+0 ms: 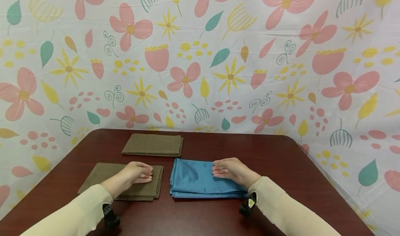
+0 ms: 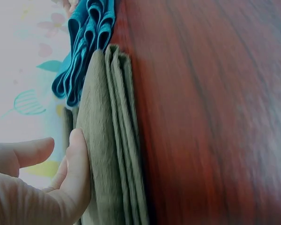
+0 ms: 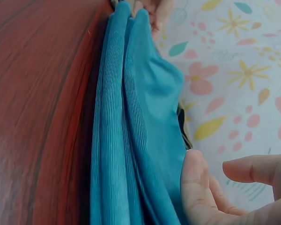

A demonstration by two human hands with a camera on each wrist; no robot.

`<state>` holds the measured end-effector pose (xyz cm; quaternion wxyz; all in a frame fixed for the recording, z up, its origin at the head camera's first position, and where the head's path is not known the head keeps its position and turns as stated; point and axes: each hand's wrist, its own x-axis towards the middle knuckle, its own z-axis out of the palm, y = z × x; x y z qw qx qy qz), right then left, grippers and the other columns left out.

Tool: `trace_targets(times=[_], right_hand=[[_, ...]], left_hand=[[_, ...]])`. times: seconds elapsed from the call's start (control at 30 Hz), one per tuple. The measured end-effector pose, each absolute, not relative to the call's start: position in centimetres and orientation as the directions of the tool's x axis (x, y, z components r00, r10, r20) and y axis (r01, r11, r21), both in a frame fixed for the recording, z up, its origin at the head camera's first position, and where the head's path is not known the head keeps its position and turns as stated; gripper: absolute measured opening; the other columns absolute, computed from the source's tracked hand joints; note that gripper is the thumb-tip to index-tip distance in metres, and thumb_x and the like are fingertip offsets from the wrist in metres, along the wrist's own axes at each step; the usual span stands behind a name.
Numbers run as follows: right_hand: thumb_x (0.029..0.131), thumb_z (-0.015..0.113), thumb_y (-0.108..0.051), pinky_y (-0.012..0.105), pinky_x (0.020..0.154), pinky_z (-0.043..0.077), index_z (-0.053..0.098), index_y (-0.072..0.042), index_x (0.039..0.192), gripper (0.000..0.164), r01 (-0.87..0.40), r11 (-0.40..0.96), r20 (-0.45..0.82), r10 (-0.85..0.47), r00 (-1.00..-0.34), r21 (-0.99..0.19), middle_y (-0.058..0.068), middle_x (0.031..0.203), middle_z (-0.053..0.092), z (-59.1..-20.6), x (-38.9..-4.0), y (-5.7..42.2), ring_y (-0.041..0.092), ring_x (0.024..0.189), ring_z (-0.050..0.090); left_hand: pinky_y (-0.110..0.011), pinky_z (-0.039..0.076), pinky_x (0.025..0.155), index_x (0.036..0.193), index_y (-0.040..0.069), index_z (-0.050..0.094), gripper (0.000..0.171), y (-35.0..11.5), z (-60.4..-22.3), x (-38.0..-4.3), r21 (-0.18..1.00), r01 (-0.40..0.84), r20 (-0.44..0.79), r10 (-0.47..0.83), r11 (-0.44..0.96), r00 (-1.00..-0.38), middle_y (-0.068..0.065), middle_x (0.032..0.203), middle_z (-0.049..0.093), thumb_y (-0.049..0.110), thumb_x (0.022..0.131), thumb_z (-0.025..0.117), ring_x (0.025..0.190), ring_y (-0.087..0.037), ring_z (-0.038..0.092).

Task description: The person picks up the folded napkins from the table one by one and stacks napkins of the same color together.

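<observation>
My left hand [image 1: 132,176] rests on a folded brown cloth [image 1: 103,175] at the left of the table. In the left wrist view its fingertips touch the top of the brown cloth [image 2: 100,140], and the thumb stands apart from the fingers. On the right, a folded blue cloth [image 1: 193,177] with a smooth sheen lies beside the brown one. My right hand [image 1: 235,172] lies on its right part, fingers pointing inward. The right wrist view has those fingers against the top of the blue cloth [image 3: 154,108], whose layers are stacked and slightly rumpled, with the thumb held away.
A second folded brown cloth [image 1: 152,144] lies farther back, behind the gap between the front two. All rest on a dark red-brown wooden table [image 1: 237,144]. A floral-patterned curtain [image 1: 187,100] hangs at the table's far edge and along its sides.
</observation>
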<state>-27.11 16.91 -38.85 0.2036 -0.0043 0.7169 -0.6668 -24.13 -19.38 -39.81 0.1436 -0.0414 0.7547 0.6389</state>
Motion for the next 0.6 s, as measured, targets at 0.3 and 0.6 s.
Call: trace_targets(times=[0.3,0.6], right_hand=[[0.099,0.052,-0.007,0.038,0.090,0.057,0.051,0.013,0.131,0.037,0.291,0.091,-0.304,-0.305,-0.902,-0.953,0.024,0.114,0.066,-38.6,-27.8,14.8,0.021,0.091,0.070],[0.098,0.054,-0.005,0.041,0.093,0.055,0.053,0.013,0.129,0.036,0.343,0.036,-0.336,-0.312,-0.889,-0.939,0.028,0.119,0.063,-38.5,-28.5,12.5,0.026,0.096,0.069]], left_hand=[[-0.029,0.060,0.078,0.129,-0.021,0.045,0.040,-21.8,-39.1,-23.7,0.947,-0.253,-0.275,0.091,0.198,-0.957,-0.017,0.099,0.065,0.002,0.098,0.054,0.077,-0.013,0.065],[-0.030,0.060,0.079,0.133,-0.022,0.039,0.045,-24.5,-38.6,-22.9,0.934,-0.247,-0.275,0.078,0.256,-0.958,-0.021,0.105,0.065,0.006,0.100,0.051,0.082,-0.014,0.067]])
